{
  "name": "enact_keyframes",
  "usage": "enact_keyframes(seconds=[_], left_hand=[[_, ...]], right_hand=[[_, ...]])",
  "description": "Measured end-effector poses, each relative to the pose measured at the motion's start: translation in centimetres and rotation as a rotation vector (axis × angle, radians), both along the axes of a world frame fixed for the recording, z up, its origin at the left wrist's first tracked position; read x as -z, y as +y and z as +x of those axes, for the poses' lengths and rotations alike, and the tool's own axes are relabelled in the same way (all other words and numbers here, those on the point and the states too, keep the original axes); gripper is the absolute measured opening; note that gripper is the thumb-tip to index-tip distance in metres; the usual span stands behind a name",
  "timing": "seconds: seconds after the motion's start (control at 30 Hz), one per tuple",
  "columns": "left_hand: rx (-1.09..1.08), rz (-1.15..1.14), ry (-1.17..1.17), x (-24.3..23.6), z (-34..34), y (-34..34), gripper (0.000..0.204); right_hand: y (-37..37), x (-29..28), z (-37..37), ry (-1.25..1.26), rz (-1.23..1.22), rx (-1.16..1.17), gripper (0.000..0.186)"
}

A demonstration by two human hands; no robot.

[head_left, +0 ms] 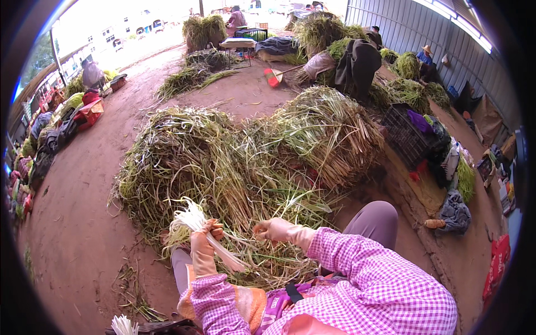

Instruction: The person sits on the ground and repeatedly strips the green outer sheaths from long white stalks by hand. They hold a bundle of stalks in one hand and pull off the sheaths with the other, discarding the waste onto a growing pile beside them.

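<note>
My left hand (205, 245), in a tan glove, is closed around a bunch of pale white stalks (228, 254) that look like blanched chives. The bunch slants from upper left to lower right, and its loose ends fan out above my fist. To its right, my right hand (279, 230), also gloved, has its fingers curled together over the heap. Whatever is between those fingers is too small to make out. In front of both hands lies a large heap of leafy green and yellowish stalks (184, 151), reaching down between my knees.
A bundle of stalks (329, 134) lies on the heap's far right. Beyond it stand a black crate (405, 134) and a red dustpan (273, 78). White stalks (124, 325) stick up at the lower left. Trimmings (137, 296) litter the brown floor. Several people sit farther off among other heaps.
</note>
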State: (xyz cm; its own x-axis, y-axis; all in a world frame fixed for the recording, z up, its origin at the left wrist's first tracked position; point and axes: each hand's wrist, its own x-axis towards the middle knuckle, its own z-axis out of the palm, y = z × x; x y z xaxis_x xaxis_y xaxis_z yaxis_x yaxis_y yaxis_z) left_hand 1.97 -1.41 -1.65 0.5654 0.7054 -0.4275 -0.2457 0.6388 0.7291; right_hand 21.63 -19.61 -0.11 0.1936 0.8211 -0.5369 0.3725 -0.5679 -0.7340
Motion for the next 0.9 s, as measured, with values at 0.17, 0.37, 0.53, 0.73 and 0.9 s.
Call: enact_keyframes(seconds=[0.17, 0.37, 0.53, 0.73, 0.9], left_hand=[[-0.076, -0.138, -0.148, 1.2, -0.8, 1.1, 0.014], [-0.297, -0.149, -0.150, 1.4, -2.6, 2.9, 0.013], [-0.075, -0.045, -0.064, 0.7, -0.6, 0.3, 0.019], [-0.085, -0.103, -0.031, -0.1, -0.2, -1.0, 0.019], [-0.026, 0.124, 0.093, -0.1, -0.6, -1.2, 0.023]], right_hand=[[0.3, 2.2, -4.3, 0.268, -0.034, -0.236, 0.029], [-6.1, 5.1, -4.1, 0.023, -0.487, -0.640, 0.019], [-3.3, 1.5, -1.2, -0.096, -0.077, -0.036, 0.040], [0.2, 0.9, -5.1, 0.250, 0.013, -0.104, 0.035], [-0.5, 1.3, -6.8, -0.054, 0.119, -0.117, 0.027]])
